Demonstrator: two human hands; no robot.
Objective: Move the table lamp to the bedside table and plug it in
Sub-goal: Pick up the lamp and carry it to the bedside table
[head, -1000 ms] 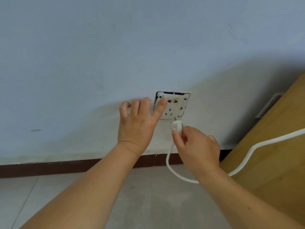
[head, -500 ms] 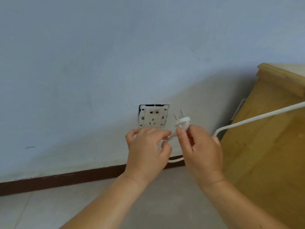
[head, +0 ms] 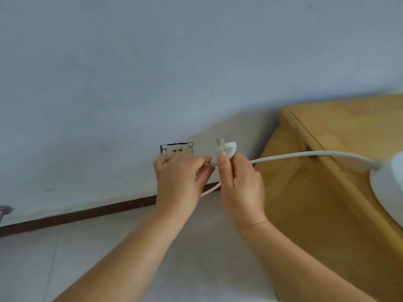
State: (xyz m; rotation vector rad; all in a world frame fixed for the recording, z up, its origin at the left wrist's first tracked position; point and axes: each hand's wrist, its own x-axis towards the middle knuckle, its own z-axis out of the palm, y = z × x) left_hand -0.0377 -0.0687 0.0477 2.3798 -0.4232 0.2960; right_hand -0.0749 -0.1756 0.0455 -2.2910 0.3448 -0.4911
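Plug (head: 225, 149) withdrawn, socket (head: 177, 149) half-hidden

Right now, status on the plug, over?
Right hand shut on plug, prongs up, not in socket. Left hand pinching cord below plug, covering socket's lower edge. Lamp base on bedside table.

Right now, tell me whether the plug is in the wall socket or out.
Out. The right hand holds the plug in the air beside the wall socket, its prongs bare and pointing up.
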